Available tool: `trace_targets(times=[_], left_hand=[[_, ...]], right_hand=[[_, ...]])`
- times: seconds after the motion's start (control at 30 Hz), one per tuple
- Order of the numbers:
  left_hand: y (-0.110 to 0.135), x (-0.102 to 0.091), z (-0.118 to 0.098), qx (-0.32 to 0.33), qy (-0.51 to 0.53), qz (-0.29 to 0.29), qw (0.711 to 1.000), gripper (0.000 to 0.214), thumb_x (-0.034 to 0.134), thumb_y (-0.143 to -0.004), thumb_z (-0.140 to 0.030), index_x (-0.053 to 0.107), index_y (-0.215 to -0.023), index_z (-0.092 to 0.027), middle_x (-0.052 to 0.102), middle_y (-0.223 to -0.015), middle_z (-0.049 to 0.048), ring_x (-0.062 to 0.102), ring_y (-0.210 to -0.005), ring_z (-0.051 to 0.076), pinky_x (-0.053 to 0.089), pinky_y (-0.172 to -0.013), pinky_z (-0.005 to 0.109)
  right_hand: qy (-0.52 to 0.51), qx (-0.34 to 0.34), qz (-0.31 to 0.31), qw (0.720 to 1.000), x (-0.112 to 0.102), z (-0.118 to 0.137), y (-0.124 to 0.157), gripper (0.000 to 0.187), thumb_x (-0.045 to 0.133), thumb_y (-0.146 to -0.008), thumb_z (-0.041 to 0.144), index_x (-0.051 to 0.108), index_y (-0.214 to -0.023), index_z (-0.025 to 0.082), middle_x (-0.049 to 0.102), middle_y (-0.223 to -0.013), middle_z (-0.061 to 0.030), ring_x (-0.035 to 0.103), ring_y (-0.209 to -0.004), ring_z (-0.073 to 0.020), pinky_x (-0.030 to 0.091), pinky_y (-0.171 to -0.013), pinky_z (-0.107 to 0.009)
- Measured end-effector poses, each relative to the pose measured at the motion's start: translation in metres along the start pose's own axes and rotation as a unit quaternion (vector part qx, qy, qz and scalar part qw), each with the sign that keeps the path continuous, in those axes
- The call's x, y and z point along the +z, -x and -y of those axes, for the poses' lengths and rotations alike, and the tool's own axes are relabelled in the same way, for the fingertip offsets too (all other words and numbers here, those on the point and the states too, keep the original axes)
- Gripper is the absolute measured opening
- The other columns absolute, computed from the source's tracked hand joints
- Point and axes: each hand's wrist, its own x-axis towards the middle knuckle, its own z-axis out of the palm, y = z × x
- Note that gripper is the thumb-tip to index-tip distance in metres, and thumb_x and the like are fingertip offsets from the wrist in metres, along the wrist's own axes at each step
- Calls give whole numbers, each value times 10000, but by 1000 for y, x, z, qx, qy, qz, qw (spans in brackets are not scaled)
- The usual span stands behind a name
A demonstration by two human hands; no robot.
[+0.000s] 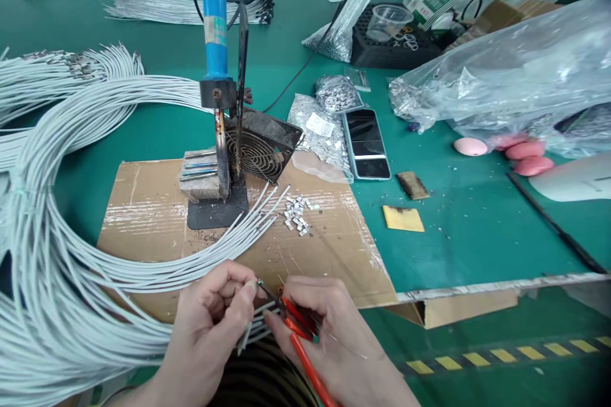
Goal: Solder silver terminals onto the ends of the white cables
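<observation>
My left hand (210,324) is closed, with thumb and fingertips pinching the end of a pale grey cable. My right hand (334,324) is wrapped round red-handled pliers (308,356), whose dark jaws reach to the cable end at my left fingertips. Whether the jaws are closed on it, I cannot tell. A thin wire sticks out from under my right hand. Beyond both hands, the loose ends of a large bundle of pale grey cables (186,270) lie on a cardboard sheet (143,203). Several small metal connectors (296,215) are scattered beside those ends.
A blue-handled soldering iron (214,19) stands upright over a stained block (203,187), beside a small fan (258,146). Bags of metal parts (317,127) and a phone (367,143) lie right of it. Further right are a yellow sponge (403,219) and large plastic bags (515,70).
</observation>
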Motion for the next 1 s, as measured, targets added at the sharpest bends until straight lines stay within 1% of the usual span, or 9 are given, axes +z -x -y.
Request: trace_targets(times=[0.1, 0.23, 0.3, 0.4, 0.47, 0.53, 0.63, 0.87, 1.0], left_hand=[[0, 0, -1, 5, -7, 0, 1000, 286, 761, -900, -428, 718, -776, -173, 543, -575, -36, 374, -527, 97, 267, -500, 234], [0, 1, -1, 1, -3, 6, 1000, 295, 779, -888, -431, 726, -768, -166, 554, -575, -31, 392, -529, 96, 281, -502, 227], [-1, -1, 1, 1, 2, 10, 1000, 310, 779, -893, -451, 731, -776, -168, 548, -580, -33, 397, -535, 96, 291, -507, 219], [-3, -5, 5, 7, 8, 43, 999, 361, 754, -916, -505, 728, -784, -170, 538, -586, -35, 385, -539, 94, 290, -504, 209], [-5, -9, 7, 5, 13, 68, 998, 374, 738, -931, -521, 726, -800, -171, 535, -590, -38, 367, -538, 92, 286, -499, 202], [-7, -12, 8, -5, 20, 80, 997, 361, 739, -935, -517, 730, -823, -174, 533, -599, -43, 355, -543, 90, 290, -501, 194], [-8, -13, 6, -24, 38, 84, 995, 340, 761, -922, -511, 734, -845, -182, 523, -614, -50, 340, -551, 90, 289, -500, 184], [-5, -12, 5, -5, 16, 59, 998, 299, 740, -946, -488, 752, -867, -200, 479, -611, -67, 277, -532, 86, 293, -497, 182], [-3, -14, 5, -10, 5, 71, 997, 323, 727, -953, -501, 758, -854, -195, 491, -621, -53, 306, -560, 94, 292, -509, 185]], right_hand=[[-19, -7, -8, 1000, 1, 0, 0, 450, 616, -858, 237, 274, -567, 216, 330, -537, 69, 279, -506, -80, 202, -450, -234], [-17, -21, -30, 999, 2, -3, -2, 388, 592, -731, 103, 258, -567, 212, 294, -532, 79, 249, -505, -71, 178, -444, -222], [-22, -37, -39, 998, 4, -4, -3, 367, 572, -711, 90, 257, -570, 215, 285, -532, 80, 244, -499, -69, 174, -440, -219], [-51, -57, -53, 996, 6, -9, -4, 358, 546, -738, 99, 252, -573, 221, 267, -535, 80, 233, -493, -69, 179, -437, -219], [-60, -63, -79, 993, 6, -12, -5, 383, 545, -790, 115, 243, -583, 224, 260, -544, 78, 230, -499, -72, 188, -441, -222], [-46, -61, -105, 992, 5, -15, -6, 425, 561, -866, 159, 242, -594, 227, 263, -556, 74, 239, -511, -77, 199, -447, -226], [-12, -53, -110, 992, 2, -16, -6, 460, 587, -924, 237, 253, -607, 229, 281, -569, 69, 269, -522, -83, 215, -449, -226], [29, -55, -111, 992, 1, -16, -5, 446, 561, -924, 235, 241, -614, 230, 293, -568, 69, 279, -514, -80, 227, -450, -219], [32, -73, -91, 993, 0, -13, -3, 385, 564, -823, 148, 256, -606, 226, 313, -554, 69, 297, -502, -77, 216, -450, -218]])
